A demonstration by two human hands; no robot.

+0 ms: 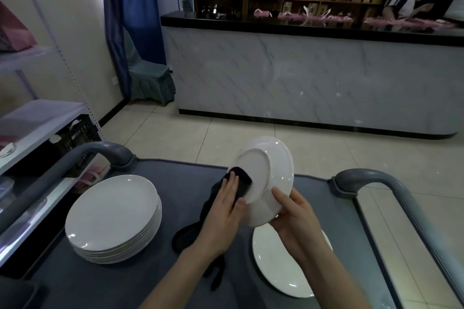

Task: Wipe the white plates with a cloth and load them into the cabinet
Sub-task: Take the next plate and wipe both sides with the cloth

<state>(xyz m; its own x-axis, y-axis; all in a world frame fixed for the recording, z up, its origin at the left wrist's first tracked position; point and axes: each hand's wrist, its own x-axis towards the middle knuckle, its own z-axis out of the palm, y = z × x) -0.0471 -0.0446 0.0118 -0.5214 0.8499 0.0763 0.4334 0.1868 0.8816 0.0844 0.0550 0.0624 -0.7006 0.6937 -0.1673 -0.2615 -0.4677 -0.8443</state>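
Note:
A white plate [267, 170] is held tilted on edge above the cart, its underside facing me. My right hand [292, 213] grips its lower rim, thumb on the near face. My left hand [223, 211] presses a black cloth [236, 183] flat against the plate's lower left underside, fingers straight; the cloth's tail hangs down to the cart. A stack of several white plates [113, 218] sits on the cart at left. One more white plate [276, 266] lies flat at right, partly hidden under my right forearm.
The grey cart top [160, 271] has raised grey handles at left [100, 150] and right [371, 178]. A white shelf rack [32, 128] with a dark crate stands left. A marble-fronted counter [313, 78] crosses the room; a person stands behind it.

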